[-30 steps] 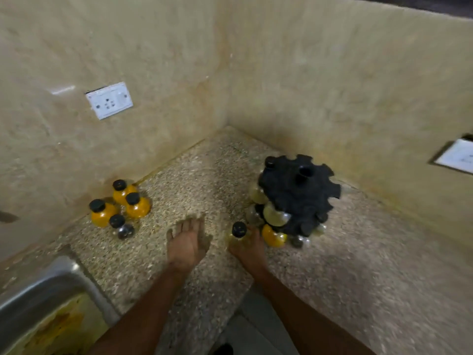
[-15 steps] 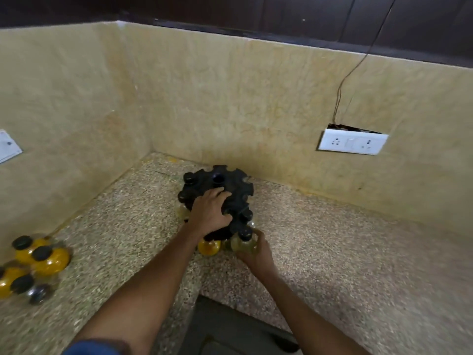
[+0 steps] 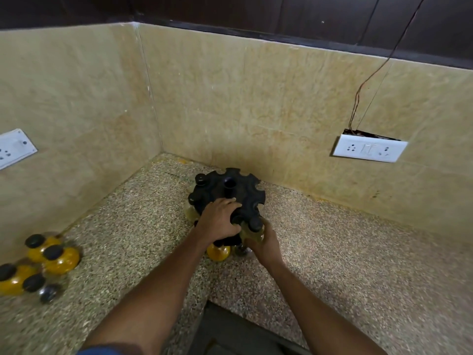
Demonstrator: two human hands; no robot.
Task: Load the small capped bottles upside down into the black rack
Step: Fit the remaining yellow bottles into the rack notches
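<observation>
Mid-loading — the left hand (image 3: pixel 220 221) steadies the black rack (image 3: pixel 227 198) on the counter (image 3: pixel 332 252), fingers curled over its top, while the right hand (image 3: pixel 263 244) grips a small capped bottle (image 3: pixel 252 230) at a front slot — next, seat it fully.

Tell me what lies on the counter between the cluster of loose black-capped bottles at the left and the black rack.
Only bare speckled stone counter lies between the loose bottles and the black rack, per the head view.
</observation>
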